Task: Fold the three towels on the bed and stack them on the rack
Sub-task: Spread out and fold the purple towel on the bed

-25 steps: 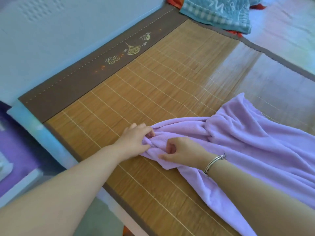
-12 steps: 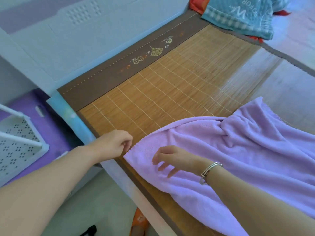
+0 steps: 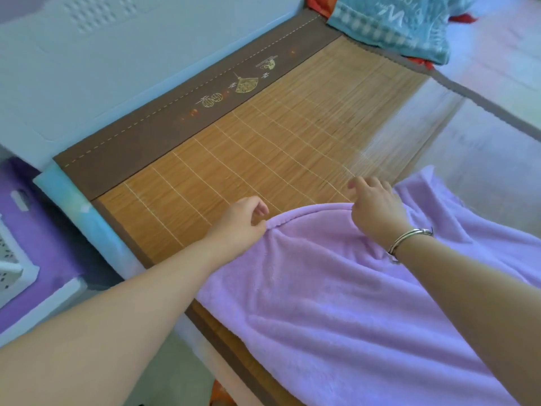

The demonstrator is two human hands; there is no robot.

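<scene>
Head view: my left hand (image 3: 240, 222) and right hand (image 3: 373, 207) each pinch the lilac towel's (image 3: 345, 303) far hem on the bamboo mat (image 3: 263, 153).

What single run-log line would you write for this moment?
step: spreading purple towel on bamboo mat | left hand: pinches towel edge | right hand: grips edge | teal towel: unfolded

Single head-worn view, forward and down, close over the bed (image 3: 263, 159)

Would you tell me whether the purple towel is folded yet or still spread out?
Spread out, not neatly folded: the purple towel lies loose and rumpled across the mat, with the left hand and right hand gripping its far edge.
</scene>
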